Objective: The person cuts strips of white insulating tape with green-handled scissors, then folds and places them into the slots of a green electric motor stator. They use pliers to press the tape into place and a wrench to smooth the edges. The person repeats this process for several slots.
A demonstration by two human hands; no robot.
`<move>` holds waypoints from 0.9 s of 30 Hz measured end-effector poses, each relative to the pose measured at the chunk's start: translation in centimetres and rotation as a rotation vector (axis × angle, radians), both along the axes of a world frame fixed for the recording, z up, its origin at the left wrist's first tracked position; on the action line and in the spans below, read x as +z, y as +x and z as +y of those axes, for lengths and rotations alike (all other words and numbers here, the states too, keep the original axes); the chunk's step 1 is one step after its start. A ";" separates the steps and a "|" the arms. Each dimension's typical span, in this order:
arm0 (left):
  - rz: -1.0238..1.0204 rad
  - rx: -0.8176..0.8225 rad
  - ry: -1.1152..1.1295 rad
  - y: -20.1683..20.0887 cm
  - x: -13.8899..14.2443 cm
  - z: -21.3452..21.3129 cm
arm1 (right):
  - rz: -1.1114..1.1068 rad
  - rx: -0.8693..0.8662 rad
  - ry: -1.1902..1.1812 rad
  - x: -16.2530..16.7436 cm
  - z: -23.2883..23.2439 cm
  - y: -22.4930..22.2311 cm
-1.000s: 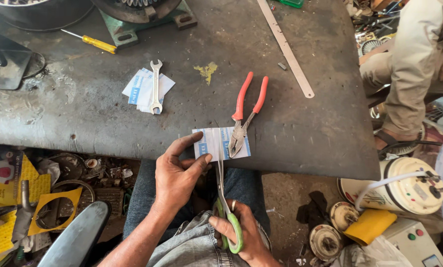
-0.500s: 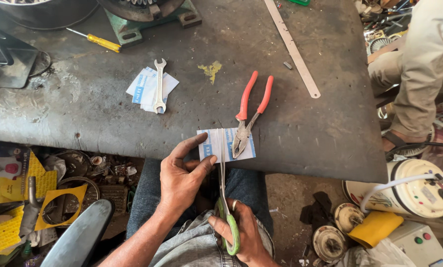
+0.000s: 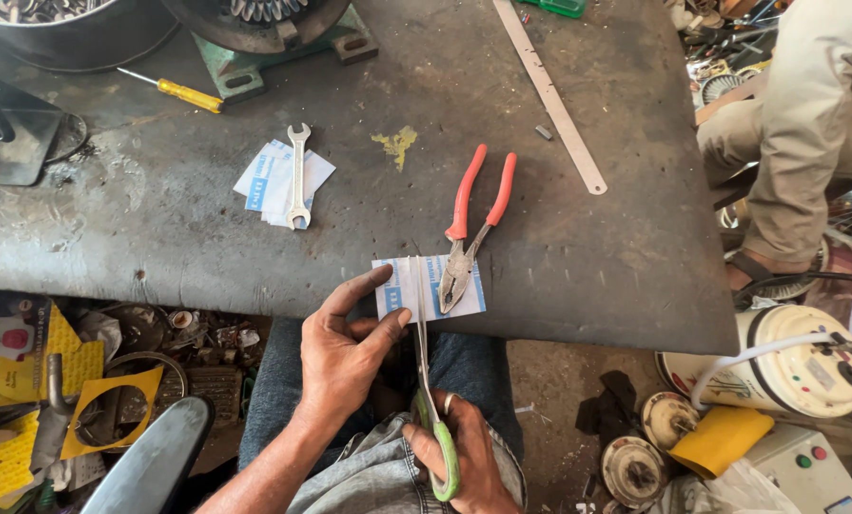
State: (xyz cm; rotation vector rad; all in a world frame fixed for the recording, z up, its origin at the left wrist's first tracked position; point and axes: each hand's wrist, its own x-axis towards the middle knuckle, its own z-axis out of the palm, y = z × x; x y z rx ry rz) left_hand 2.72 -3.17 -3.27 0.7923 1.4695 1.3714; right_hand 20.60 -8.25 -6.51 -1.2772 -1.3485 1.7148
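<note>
At lower centre, on near edge of dark metal table (image 3: 559,276): thin white-and-blue paper sheet (image 3: 402,286), light, floppy, tears easily; best pinned flat near cut line. Left hand (image 3: 345,357) presses it, fingers spread. Right hand (image 3: 469,457) closed around green-handled scissors (image 3: 426,381), blades up through sheet. Red-handled pliers (image 3: 473,233) weigh down right part. Versus earlier frame: left thumb now nearer blades, scissors slightly further in.

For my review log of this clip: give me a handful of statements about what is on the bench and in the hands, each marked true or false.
1. The right hand holds green-handled scissors. True.
2. The left hand steadies the white and blue paper sheet at the bench edge. True.
3. The red-handled pliers lie clear of that sheet. False: their jaws rest on it.
4. The wrench lies on bare metal. False: it lies on a stack of paper pieces.
5. A yellow-handled screwdriver lies near the bench's far left. True.
</note>
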 end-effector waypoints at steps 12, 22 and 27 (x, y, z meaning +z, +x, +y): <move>-0.035 0.001 0.001 -0.1 -0.4 0.2 | 0.006 -0.070 -0.051 -1.9 -0.5 -0.2; -0.121 0.016 0.005 -0.2 -0.8 0.4 | 0.046 -0.045 0.012 -1.0 1.9 -0.6; -0.135 0.014 -0.026 -0.2 -0.6 0.7 | -0.058 -0.044 0.104 -4.8 2.1 0.0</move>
